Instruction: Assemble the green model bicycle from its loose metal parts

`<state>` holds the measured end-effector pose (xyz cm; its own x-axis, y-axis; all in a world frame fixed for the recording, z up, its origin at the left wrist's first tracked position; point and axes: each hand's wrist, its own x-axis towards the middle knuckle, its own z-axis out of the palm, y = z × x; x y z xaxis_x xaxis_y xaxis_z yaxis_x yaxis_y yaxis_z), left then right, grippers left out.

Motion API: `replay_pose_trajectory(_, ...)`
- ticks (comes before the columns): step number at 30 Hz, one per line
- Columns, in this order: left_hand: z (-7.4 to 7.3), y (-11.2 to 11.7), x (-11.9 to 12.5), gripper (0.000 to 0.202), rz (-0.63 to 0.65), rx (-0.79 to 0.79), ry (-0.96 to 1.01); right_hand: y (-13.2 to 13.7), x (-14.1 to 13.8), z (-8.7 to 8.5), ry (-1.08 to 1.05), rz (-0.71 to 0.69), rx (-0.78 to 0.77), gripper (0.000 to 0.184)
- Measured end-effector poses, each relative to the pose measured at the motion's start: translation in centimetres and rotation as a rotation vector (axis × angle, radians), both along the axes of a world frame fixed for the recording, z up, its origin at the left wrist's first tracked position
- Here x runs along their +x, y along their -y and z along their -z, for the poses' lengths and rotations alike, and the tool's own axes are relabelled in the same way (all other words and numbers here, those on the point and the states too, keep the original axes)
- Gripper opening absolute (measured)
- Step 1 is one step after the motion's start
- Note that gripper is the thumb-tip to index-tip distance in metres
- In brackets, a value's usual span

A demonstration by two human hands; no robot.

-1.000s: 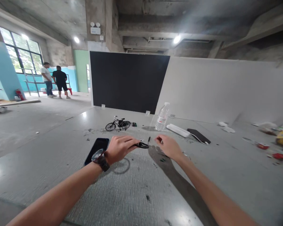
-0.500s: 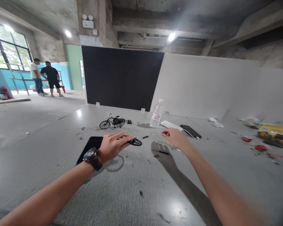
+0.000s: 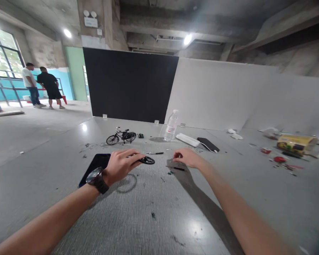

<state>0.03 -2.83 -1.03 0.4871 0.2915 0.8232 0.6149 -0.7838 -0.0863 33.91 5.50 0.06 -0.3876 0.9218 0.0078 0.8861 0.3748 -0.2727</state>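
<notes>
My left hand (image 3: 123, 163), with a dark watch (image 3: 96, 178) on its wrist, grips a small black model bicycle wheel (image 3: 148, 160) above the table. The wheel's far part sticks out past the fingertips. Just beyond it lies a thin tool with a black handle (image 3: 158, 153). My right hand (image 3: 186, 157) is low over the table with thumb and fingers curled together; what they hold, if anything, is hidden. By its shadow are a short black rod (image 3: 179, 169) and tiny green bits (image 3: 170, 173). A black model bicycle (image 3: 121, 136) stands upright farther back.
Behind my left hand lies a dark phone or tray (image 3: 95, 165). A clear water bottle (image 3: 171, 126), a white power strip (image 3: 187, 140) and a black phone (image 3: 207, 144) are farther back. Small red parts (image 3: 280, 159) and a yellow package (image 3: 296, 144) lie right.
My right hand has come down closer to the table and its shadow. The left hand still grips the wheel. The whole view has turned slightly to the right.
</notes>
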Motion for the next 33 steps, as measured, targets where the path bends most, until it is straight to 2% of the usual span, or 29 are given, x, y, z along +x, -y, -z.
replay_pose_trajectory(5,0.1,-0.1,-0.1,0.017,0.000,-0.022,-0.010,0.0,-1.5,0.3,0.006,-0.024,0.014,0.016)
replay_pose_trajectory(9,0.0,-0.1,-0.1,0.017,0.002,-0.033,-0.007,0.2,-0.3,-0.7,0.021,-0.001,0.038,0.019)
replay_pose_trajectory(13,0.0,-0.1,-0.1,0.019,-0.015,-0.045,-0.012,0.5,0.8,-1.3,0.056,-0.004,0.010,0.009)
replay_pose_trajectory(19,0.0,-0.2,-0.3,0.020,-0.045,-0.059,-0.006,0.9,-1.4,0.0,0.057,-0.013,0.077,0.009)
replay_pose_trajectory(23,0.1,-0.3,-0.3,0.020,-0.041,-0.061,-0.041,1.1,-4.0,0.9,0.037,-0.012,0.211,0.021)
replay_pose_trajectory(27,0.0,-0.5,-0.5,0.020,-0.077,-0.047,-0.049,1.3,-6.1,2.0,0.045,-0.046,0.279,0.029)
replay_pose_trajectory(33,-0.3,-1.1,-1.2,0.021,-0.171,-0.014,0.003,1.2,-7.4,2.8,0.083,-0.083,0.267,0.032)
